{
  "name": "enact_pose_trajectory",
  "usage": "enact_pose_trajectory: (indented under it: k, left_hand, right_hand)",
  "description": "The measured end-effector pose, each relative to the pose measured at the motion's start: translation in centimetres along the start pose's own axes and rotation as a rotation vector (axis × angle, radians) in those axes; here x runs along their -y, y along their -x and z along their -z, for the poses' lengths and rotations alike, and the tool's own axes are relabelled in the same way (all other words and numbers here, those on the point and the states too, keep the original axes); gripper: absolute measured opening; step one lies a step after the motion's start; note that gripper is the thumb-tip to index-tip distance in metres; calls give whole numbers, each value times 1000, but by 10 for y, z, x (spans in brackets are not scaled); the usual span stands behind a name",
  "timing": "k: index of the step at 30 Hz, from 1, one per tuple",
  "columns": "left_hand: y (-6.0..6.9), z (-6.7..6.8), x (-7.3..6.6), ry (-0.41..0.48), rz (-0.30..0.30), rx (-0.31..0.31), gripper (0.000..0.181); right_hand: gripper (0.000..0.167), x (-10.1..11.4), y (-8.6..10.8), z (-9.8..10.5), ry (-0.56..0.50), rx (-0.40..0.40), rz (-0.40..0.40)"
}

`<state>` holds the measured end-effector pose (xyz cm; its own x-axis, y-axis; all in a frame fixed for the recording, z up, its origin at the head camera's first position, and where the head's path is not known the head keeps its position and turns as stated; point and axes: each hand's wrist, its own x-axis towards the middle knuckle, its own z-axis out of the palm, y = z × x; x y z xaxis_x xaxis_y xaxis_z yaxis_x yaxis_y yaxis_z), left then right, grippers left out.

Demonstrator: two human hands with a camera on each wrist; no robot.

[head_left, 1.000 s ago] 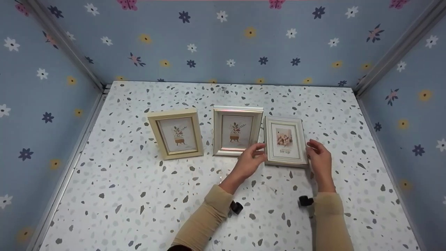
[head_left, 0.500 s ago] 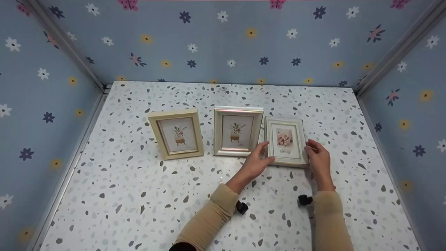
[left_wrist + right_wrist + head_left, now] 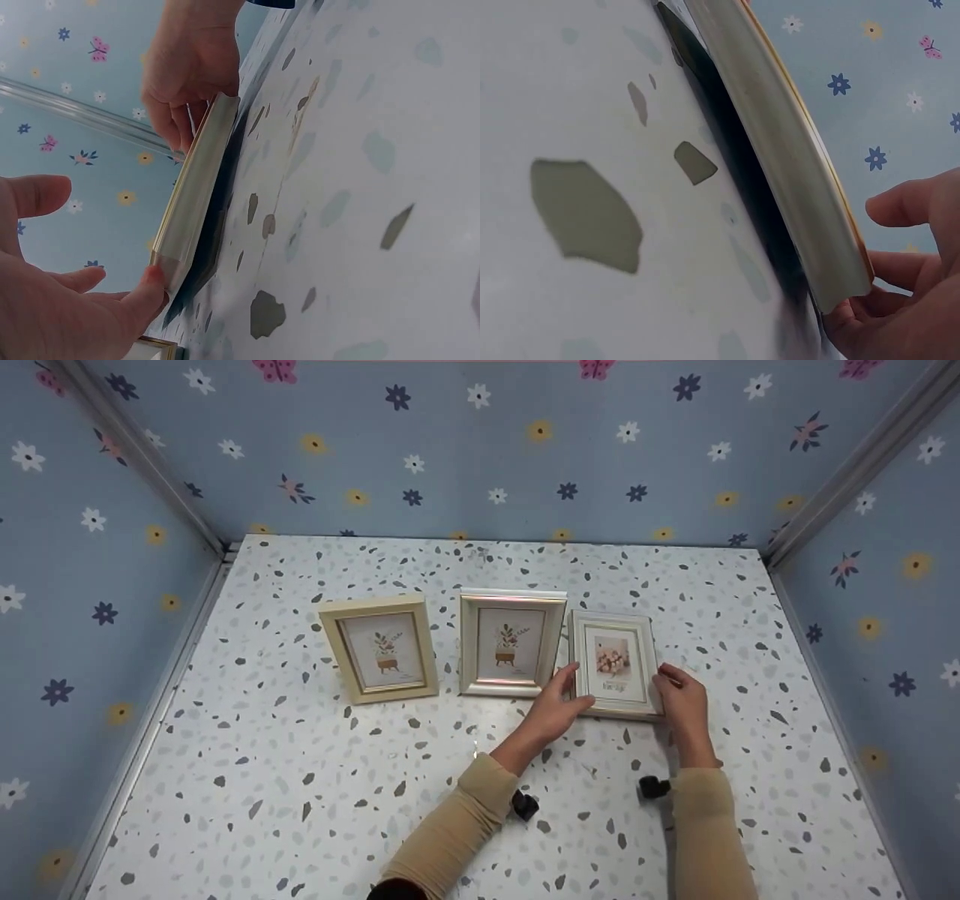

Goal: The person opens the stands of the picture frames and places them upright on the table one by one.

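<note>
A white picture frame with a small flower picture lies face up on the speckled table. In the head view my left hand is at its lower left corner. The left wrist view shows a fingertip touching the frame's side, while the thumb stands apart. My right hand is at the right edge, its fingers bent under the frame's corner in the right wrist view. The right thumb is raised off the front. A dark gap shows beneath the frame's rim; whether it is lifted I cannot tell.
A silvery frame stands upright just left of the white one, close to my left hand. Further left is a cream-yellow standing frame. Blue flowered walls enclose the table at the back and sides.
My left hand has moved right, from beside the white frame to touching its lower left corner. My right hand has shifted slightly left against the right edge. The standing frames are unmoved.
</note>
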<state>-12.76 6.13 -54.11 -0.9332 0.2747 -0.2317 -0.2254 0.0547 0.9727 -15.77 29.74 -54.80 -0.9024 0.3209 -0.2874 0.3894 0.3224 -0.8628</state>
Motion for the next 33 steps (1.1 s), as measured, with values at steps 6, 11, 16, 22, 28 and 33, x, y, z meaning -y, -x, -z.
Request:
enact_pose_trajectory:
  k: [6,11,16,22,28,33]
  left_hand:
    - [-1,-2,1,14,9,-6,66]
    - [-1,-4,2,-33,27,-33,67]
    - [-1,-5,2,-59,31,-58,68]
    - [1,-5,3,-62,-13,-36,70]
    - [0,-5,6,-41,-68,-19,71]
    - [-4,-6,9,-50,-139,-38,63]
  right_hand:
    - [49,1,0,-2,-4,1,5]
    - [49,2,1,-4,10,1,-1]
    - [48,2,2,-7,20,-5,15]
    - [48,-2,1,-7,0,-19,37]
    - [48,-4,2,-4,-69,-28,18]
    - [49,-4,5,-1,-185,-36,24]
